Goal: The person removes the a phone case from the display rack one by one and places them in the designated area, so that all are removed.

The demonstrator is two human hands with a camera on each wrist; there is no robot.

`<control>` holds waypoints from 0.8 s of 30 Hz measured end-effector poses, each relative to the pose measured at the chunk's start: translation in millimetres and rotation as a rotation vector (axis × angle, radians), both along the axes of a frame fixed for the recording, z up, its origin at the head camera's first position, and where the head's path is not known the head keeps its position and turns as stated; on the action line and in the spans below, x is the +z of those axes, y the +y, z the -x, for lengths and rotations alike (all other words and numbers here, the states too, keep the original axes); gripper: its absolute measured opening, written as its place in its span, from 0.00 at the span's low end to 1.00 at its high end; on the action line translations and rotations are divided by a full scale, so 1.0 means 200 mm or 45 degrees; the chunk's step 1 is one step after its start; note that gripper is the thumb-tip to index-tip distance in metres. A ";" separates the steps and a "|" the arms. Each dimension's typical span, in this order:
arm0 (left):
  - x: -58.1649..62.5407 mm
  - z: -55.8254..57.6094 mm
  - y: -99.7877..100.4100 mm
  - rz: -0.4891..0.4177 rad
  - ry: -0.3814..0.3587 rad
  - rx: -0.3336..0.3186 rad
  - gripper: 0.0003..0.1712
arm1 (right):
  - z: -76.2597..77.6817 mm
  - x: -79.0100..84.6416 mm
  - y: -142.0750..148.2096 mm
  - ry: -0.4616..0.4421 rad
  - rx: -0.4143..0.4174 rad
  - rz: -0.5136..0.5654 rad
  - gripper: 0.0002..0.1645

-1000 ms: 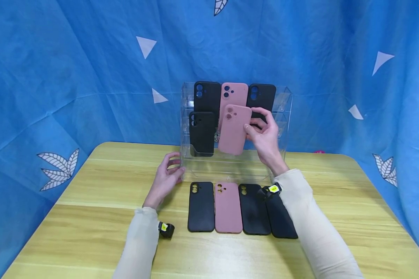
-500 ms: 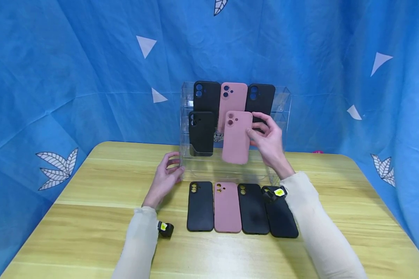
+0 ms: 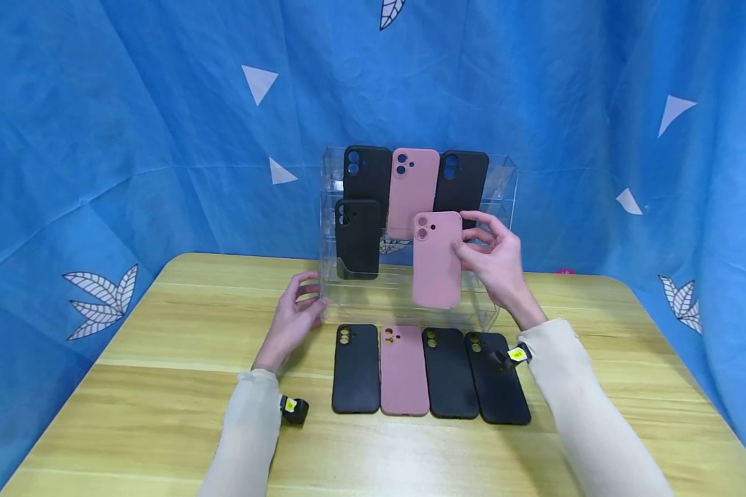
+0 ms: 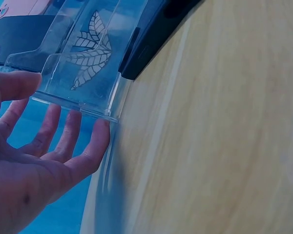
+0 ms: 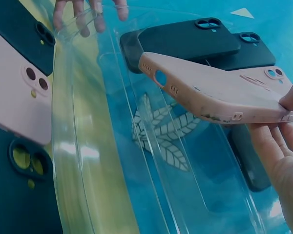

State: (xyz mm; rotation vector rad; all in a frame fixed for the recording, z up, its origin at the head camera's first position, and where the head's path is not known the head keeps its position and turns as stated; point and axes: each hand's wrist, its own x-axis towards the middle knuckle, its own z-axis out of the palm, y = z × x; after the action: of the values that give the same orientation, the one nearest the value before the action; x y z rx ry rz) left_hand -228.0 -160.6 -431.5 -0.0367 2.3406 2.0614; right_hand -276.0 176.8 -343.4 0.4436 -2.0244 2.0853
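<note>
My right hand point(image 3: 496, 264) pinches a pink phone case point(image 3: 437, 261) by its right edge, upright in front of a clear tiered display stand point(image 3: 404, 297). The right wrist view shows the bottom edge of this pink case point(image 5: 190, 95), with thumb and fingers on its far end. Fingertips and thumb of my left hand point(image 3: 295, 314) touch the left side of the stand, also seen in the left wrist view as a clear panel point(image 4: 95, 102). A black case point(image 3: 358, 238) stands in the lower tier. Behind it are a black case point(image 3: 367, 172), a pink case point(image 3: 413, 183) and another black case point(image 3: 462, 181).
On the wooden table point(image 3: 180, 345), before the stand, lie a black case point(image 3: 356, 369), a pink case point(image 3: 404, 371) and two more black cases, one in the middle point(image 3: 452, 373) and one at the right point(image 3: 500, 393). A blue curtain point(image 3: 161, 103) hangs behind.
My right hand has moved right and down with the pink phone case, away from beside the lower black case. My left hand stays at the stand's side.
</note>
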 end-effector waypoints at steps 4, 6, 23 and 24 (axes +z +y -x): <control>0.00 0.00 0.00 0.001 0.002 0.001 0.28 | -0.02 0.01 0.05 -0.006 -0.003 -0.008 0.28; 0.00 -0.01 0.00 0.003 0.004 0.002 0.28 | -0.04 0.01 0.06 -0.010 -0.003 -0.012 0.28; 0.00 0.00 0.00 -0.008 0.001 0.001 0.28 | -0.15 -0.04 0.18 -0.099 -0.001 -0.128 0.29; 0.00 0.00 0.00 -0.009 0.001 0.002 0.28 | -0.16 -0.05 0.18 -0.103 -0.004 -0.138 0.29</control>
State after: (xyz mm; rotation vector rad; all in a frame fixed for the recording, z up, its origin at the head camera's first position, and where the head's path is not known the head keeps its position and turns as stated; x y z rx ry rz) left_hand -227.3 -160.3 -431.5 -0.0381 2.3341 2.0712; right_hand -243.9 213.1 -352.6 0.3786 -2.1898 2.0300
